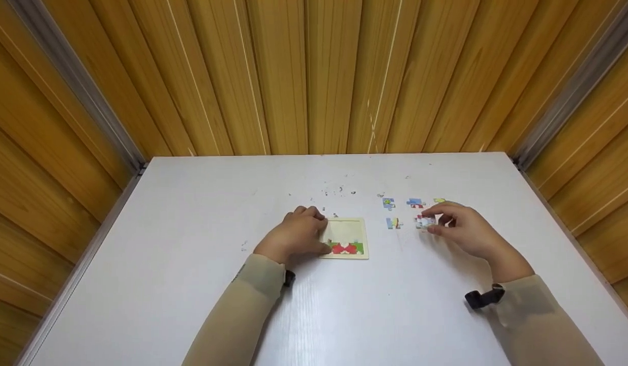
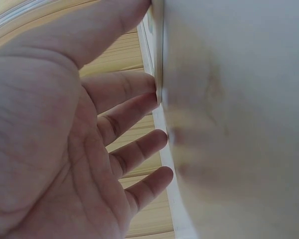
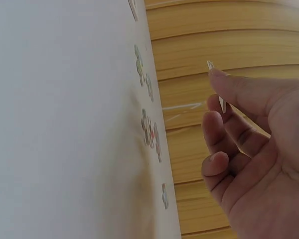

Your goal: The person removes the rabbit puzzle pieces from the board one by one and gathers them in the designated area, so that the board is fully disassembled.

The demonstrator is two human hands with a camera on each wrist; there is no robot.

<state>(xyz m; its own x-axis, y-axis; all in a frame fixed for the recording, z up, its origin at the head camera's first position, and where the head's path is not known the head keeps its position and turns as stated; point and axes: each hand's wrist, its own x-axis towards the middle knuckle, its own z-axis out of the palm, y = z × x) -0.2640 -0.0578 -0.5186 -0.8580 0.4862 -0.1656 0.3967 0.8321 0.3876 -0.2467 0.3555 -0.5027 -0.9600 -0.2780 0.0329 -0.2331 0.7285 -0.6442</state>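
Note:
A shallow square puzzle tray (image 1: 365,239) lies on the white table, with red and green pieces (image 1: 347,248) fitted along its near side. My left hand (image 1: 299,234) rests at the tray's left edge, thumb near the close corner and index finger farther up. In the left wrist view its fingers (image 2: 139,152) are straight and spread, two of them touching the tray's rim (image 2: 159,59). To the right, my right hand (image 1: 464,229) pinches a thin puzzle piece (image 3: 223,103) between thumb and index finger, raised above the table. The picture side of that piece is hidden in the right wrist view.
Loose puzzle pieces lie right of the tray, among them a blue one with yellow (image 1: 389,203), a blue and red one (image 1: 415,202) and a yellowish one (image 1: 393,222). Dark specks mark the table (image 1: 217,203) behind the tray. Wood-look panels (image 1: 329,76) enclose the back and sides.

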